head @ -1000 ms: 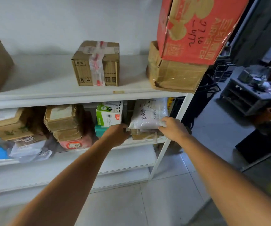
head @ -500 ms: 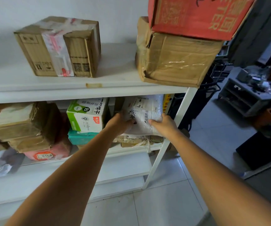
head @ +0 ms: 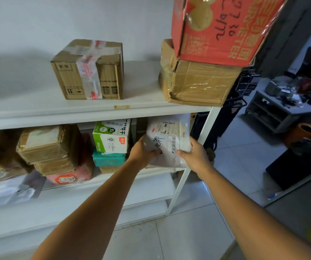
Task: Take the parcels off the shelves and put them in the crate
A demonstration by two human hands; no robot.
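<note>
A white plastic mailer parcel with a label and black handwriting sits at the right end of the middle shelf. My left hand grips its left edge and my right hand grips its lower right corner, thumbs on the front face. The parcel tilts out over the shelf's front edge. The crate is not in view.
A taped cardboard box stands on the upper shelf. To its right a red carton rests on a brown box. A green-and-white box, a teal parcel and brown parcels fill the middle shelf. A grey cabinet stands at right.
Both hands closed round the white mailer and drew it up and forward off the parcels beneath it. The camera moved closer to the shelves.
</note>
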